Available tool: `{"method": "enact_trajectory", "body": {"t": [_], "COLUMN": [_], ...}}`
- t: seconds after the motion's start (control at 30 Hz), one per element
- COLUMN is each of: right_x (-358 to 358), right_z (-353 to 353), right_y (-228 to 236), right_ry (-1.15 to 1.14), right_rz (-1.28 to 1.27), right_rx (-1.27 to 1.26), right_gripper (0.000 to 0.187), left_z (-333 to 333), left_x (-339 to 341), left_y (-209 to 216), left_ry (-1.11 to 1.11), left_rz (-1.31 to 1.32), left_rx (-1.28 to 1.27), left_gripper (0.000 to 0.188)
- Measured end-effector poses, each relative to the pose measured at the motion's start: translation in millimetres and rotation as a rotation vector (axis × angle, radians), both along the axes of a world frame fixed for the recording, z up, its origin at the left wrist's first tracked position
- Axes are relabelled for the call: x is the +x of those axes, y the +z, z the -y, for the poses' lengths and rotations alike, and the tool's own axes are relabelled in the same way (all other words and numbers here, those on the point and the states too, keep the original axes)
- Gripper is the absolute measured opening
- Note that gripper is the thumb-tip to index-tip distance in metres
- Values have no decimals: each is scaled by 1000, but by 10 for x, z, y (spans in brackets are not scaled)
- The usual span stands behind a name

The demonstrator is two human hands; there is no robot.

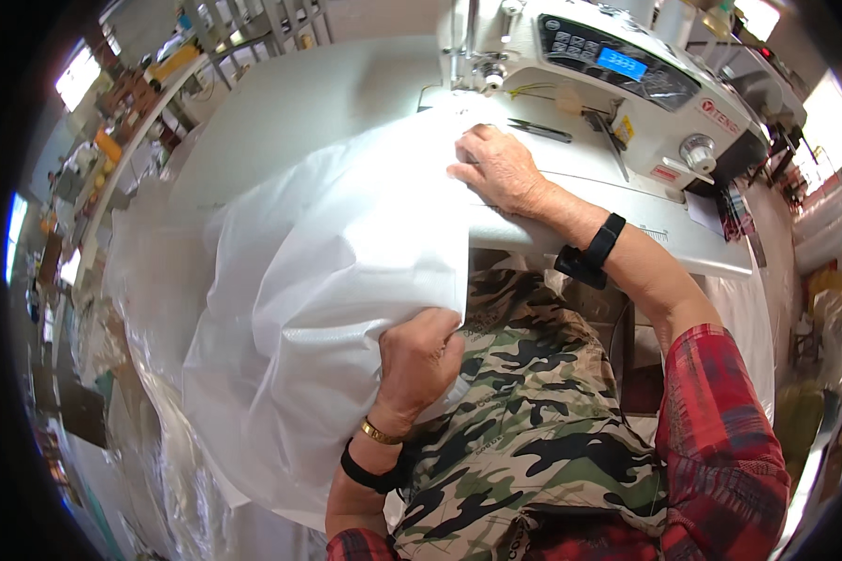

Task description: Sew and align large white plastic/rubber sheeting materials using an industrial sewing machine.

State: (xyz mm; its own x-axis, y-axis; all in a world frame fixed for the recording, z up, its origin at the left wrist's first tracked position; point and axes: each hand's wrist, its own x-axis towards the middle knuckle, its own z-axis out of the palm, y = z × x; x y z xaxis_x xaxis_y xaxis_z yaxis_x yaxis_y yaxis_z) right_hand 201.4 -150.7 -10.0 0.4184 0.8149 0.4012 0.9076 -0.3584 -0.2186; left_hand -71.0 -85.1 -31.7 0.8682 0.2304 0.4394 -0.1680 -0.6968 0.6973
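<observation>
A large white plastic-looking sheet (pixel 346 234) drapes over the sewing table (pixel 290 93) and hangs down toward my lap. Its far end lies under the needle area of a white sewing machine (pixel 617 65). My left hand (pixel 419 360) is closed around the sheet's right edge, nearer to me, above the camouflage apron (pixel 543 374). Close to the presser foot (pixel 489 79), my right hand (pixel 500 168) has curled fingers gripping the same edge; its fingertips are partly hidden. Strong light washes out the sheet beside the needle.
Dark thread snips (pixel 540 131) lie on the machine bed right of the needle. The machine has a lit blue display (pixel 622 63) and a round knob (pixel 698 152). Clear plastic sheeting (pixel 182 449) hangs at left, with a cluttered shelf (pixel 126 159) beyond.
</observation>
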Motion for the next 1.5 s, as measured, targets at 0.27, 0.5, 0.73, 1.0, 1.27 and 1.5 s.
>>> {"method": "enact_trajectory", "body": {"t": [0.27,0.5,0.73,1.0,1.27,1.5], "right_x": [27,5,-30,12,-6,-431], "right_z": [-10,45,34,-68,-27,490], "right_y": [-17,-11,-79,-161,-81,-29], "right_ry": [-47,37,3,-52,-27,158], "right_rz": [-15,4,-45,-68,-109,-672], "right_rx": [-27,-13,-27,98,50,312], "right_gripper": [47,52,42,31,35,55], "left_z": [-145,-387,-527,-693,-79,370], "left_x": [266,843,1541,2105,698,-905], "left_y": [188,378,500,526,403,-629], "left_ry": [20,32,26,167,54,286], "left_rz": [5,-70,-138,-117,-6,-173], "left_rx": [342,583,675,658,371,310], "left_gripper": [11,16,17,21,57,63]}}
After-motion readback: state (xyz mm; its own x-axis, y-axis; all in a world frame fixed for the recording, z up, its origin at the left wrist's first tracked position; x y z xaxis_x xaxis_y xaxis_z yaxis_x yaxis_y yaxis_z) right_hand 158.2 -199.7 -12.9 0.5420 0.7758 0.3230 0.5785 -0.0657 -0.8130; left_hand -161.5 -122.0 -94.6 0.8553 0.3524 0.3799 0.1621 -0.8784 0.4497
